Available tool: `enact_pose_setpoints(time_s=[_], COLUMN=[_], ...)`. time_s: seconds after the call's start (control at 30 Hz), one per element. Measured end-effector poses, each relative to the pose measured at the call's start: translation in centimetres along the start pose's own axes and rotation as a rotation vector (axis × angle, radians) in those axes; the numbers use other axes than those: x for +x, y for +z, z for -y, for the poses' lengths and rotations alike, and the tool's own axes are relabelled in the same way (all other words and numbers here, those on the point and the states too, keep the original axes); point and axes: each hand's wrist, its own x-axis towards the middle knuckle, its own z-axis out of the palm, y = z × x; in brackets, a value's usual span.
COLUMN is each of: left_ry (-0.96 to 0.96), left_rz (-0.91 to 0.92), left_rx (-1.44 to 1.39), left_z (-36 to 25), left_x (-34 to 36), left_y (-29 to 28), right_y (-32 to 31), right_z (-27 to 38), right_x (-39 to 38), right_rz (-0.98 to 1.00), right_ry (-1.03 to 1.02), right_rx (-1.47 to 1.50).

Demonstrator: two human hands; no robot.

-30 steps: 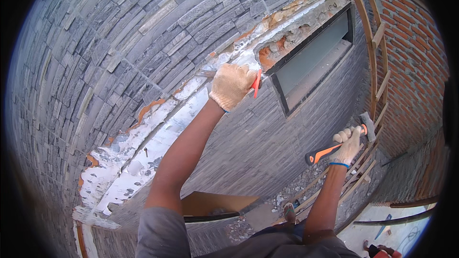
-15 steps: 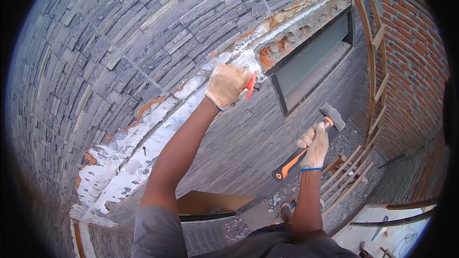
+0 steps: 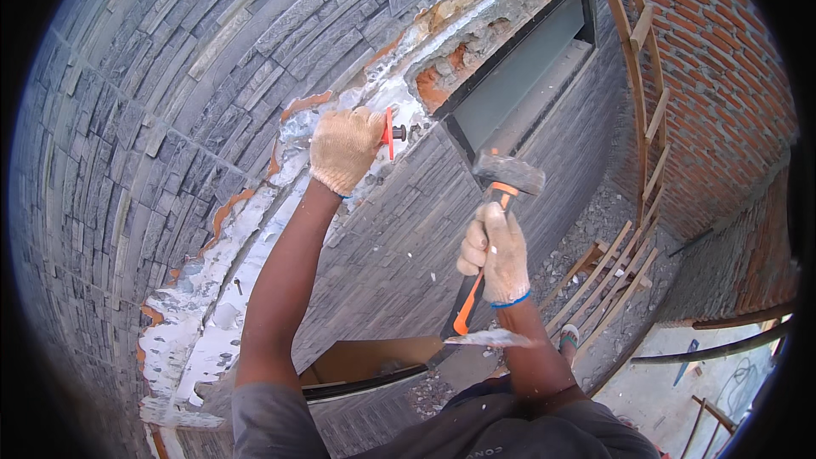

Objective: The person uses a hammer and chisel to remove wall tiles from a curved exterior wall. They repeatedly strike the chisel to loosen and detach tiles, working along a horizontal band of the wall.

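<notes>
My left hand, in a knitted glove, is closed on a chisel with a red guard and dark end, held against the chipped white plaster strip along the grey stone-clad wall. My right hand, also gloved, grips an orange-and-black hammer, its grey head raised below and right of the chisel, in front of the narrow framed window. A white flake is in the air over my right forearm. The chisel's blade is mostly hidden by my left hand.
A red brick wall stands at the right beside a wooden ladder-like frame. Below are rubble, wooden slats, my sandalled foot and a dark-edged opening. Farther down lies a concrete floor with loose boards and cable.
The hammer and my right hand have moved left and upward toward the chisel. My left hand with the chisel sits farther left in the picture, as the whole view has shifted. A flake is now falling.
</notes>
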Motion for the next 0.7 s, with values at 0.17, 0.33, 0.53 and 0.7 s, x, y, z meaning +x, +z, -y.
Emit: enact_pose_setpoints(time_s=[0.17, 0.33, 0.53, 0.7], left_ry=[0.011, -0.088, -0.026, -0.048], left_rz=[0.012, 0.017, -0.052, -0.083], left_rx=[-0.052, -0.271, -0.227, -0.335], left_z=[-0.1, -1.5, -0.8, -0.4], left_x=[-0.8, -0.4, -1.8, -1.1], left_y=[-0.5, -2.9, -5.4, -4.3], right_y=[-10.2, -12.6, -8.1, -5.9], right_z=[5.1, 5.7, 3.7, 2.7], right_x=[0.3, 1.5, 4.1, 1.1], right_rz=[-0.296, -0.564, -0.32, -0.164], right_ry=[-0.258, -0.269, -0.207, -0.084], right_rx=[-0.083, -0.191, -0.22, -0.312])
